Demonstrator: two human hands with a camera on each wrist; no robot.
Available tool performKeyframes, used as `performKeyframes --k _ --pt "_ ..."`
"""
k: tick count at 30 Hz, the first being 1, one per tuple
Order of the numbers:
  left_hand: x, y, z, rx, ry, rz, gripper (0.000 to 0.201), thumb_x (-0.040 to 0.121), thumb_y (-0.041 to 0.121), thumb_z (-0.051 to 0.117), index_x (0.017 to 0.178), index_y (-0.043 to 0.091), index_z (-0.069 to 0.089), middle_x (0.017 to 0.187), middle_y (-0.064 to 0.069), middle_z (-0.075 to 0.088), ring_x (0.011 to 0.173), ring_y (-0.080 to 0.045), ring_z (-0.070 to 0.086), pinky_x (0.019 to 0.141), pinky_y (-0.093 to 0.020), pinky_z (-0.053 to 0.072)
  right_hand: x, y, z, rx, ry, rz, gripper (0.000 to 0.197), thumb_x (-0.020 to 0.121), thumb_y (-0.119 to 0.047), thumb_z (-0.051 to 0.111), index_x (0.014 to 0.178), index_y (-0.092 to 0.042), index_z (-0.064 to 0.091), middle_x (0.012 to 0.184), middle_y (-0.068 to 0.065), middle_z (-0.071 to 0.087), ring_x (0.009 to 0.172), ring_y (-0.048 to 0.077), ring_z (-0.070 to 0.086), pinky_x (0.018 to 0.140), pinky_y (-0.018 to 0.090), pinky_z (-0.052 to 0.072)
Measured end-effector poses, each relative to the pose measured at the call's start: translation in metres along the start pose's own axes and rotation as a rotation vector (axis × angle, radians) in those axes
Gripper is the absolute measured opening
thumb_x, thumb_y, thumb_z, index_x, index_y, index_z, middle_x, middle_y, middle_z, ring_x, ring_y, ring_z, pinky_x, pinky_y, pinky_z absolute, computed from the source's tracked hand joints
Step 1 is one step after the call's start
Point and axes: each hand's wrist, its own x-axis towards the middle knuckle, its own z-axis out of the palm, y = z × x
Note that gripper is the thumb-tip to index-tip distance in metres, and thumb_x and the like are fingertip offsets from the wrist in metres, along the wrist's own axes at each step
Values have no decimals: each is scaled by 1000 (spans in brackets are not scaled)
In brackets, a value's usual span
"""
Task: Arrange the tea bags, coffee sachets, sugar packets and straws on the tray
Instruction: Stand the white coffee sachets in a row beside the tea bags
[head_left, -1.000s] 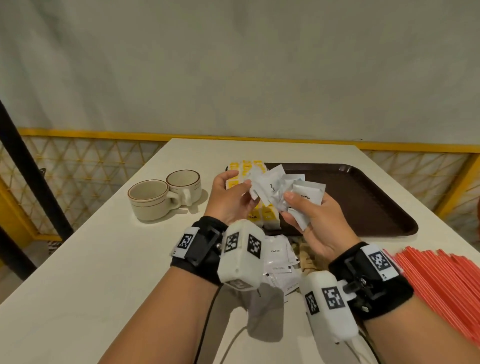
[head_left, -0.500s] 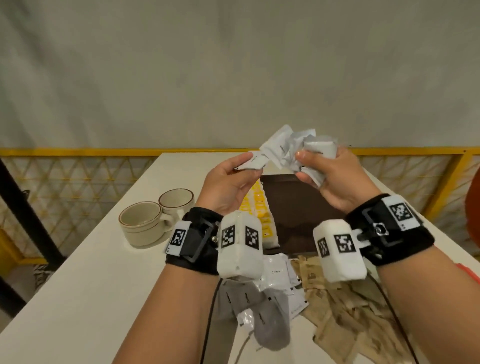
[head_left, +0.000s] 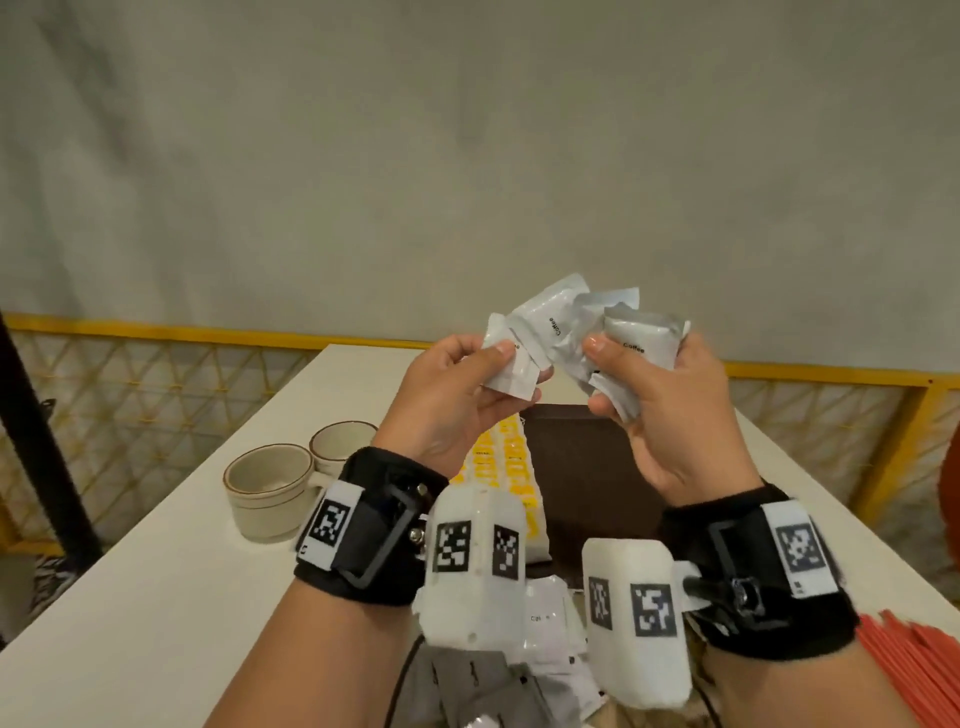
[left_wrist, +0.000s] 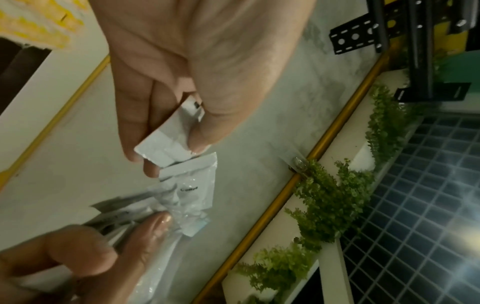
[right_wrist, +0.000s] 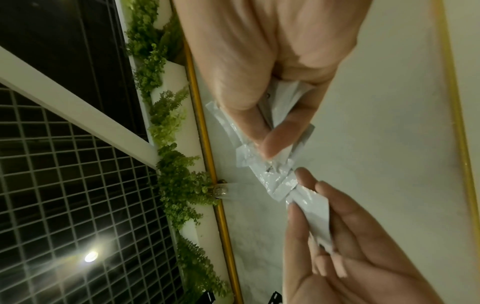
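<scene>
While both hands are lifted up over the desk (head_left: 156, 597), they are holding little white coffee sachets between them. The left hand (head_left: 447, 405) is pinching one coffee sachet (head_left: 506, 364) by its flat bottom edge with thumb and fingers. The right hand (head_left: 670, 415) is gripping a bunch of coffee sachets (head_left: 618, 338) that are fanning out at the top. These packs look very light, thin and soft, with shiny skins that could be slippery, so a loose bunch might slide apart. I think the flat sealed ends are the best places for pinching, not the puffy middles. Down below, the brown tray (head_left: 587, 467) is sitting on the desk with yellow tea bags (head_left: 511, 467) lined up along its left side. More sachets (head_left: 545, 623) are lying near the wrists, red straws (head_left: 914, 660) are lying on the right, and two cups (head_left: 275, 483) are standing on the left.
</scene>
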Motion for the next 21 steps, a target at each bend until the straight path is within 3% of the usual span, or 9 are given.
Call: performKeyframes --k 2,4,10,16,21 --pt "-6 3 2 -67 -81 -26 9 95 4 50 103 1 51 108 -23 68 92 -32 70 71 -35 60 -1 -5 -6 -12 -18 -21 37 81 -3 70 111 -22 59 93 -2 70 75 11 68 45 20 47" --pt "-9 6 2 -94 -106 -28 19 95 3 48 114 -1 49 111 -24 66 93 -32 70 72 -35 60 -1 -10 -10 -23 -45 -22 34 81 -3 69 107 -23 62 91 -2 71 74 11 67 44 20 46" --pt "-7 7 -2 -125 35 66 35 90 -11 49 124 -2 50 117 -24 60 92 -28 68 70 -27 59 -4 -15 -11 -48 -96 11 19 83 -5 68 99 -14 66 87 2 71 69 11 64 44 19 45" --pt "-4 7 -7 -80 127 147 32 85 -5 61 116 -1 53 95 -14 67 75 -16 70 65 -23 58 -3 -19 3 -33 -138 12 22 84 -4 67 104 -10 65 90 5 69 69 12 62 44 18 44" --pt "-3 5 -8 2 72 174 19 87 -7 56 102 3 63 86 -7 72 74 -12 70 69 -22 58 -2 -12 13 -34 -175 66 20 84 -3 66 102 -13 65 87 2 70 67 9 64 44 18 45"
